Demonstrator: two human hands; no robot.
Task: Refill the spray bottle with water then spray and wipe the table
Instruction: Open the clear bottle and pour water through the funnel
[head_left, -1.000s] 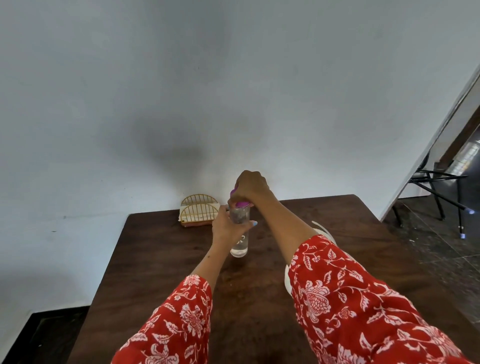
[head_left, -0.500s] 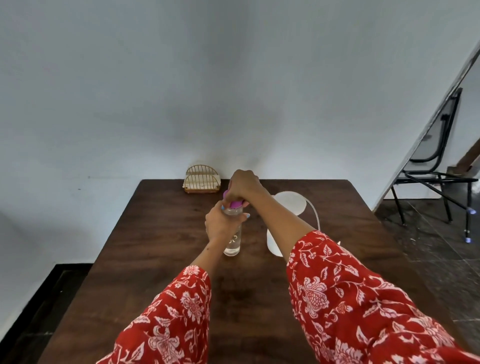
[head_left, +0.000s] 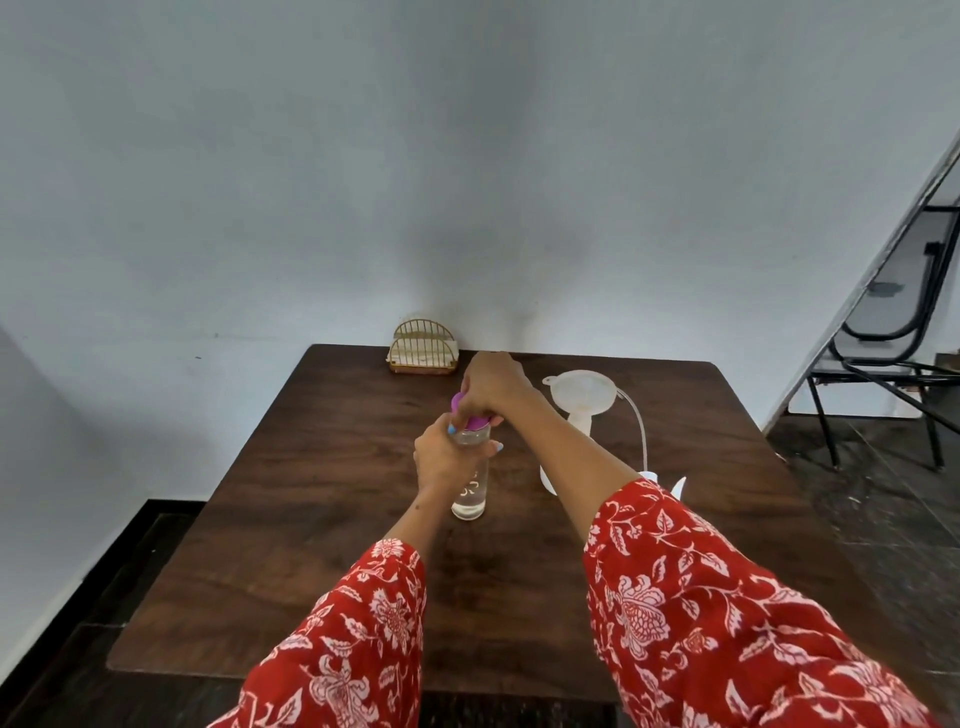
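On the table (head_left: 322, 467), spray bottle (head_left: 470, 488) upright.

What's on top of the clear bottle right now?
A purple spray head sits on the clear bottle; the right hand grips it, covering most of it.

Single wide-angle view from head height, facing forward and down over a dark wooden table (head_left: 322, 519) toward a pale wall (head_left: 467, 156). Near enough for both red-sleeved forearms to fill the lower edge; far table edge mid-frame. Straight lines bowed at the margins, black chair (head_left: 893, 353) far right.
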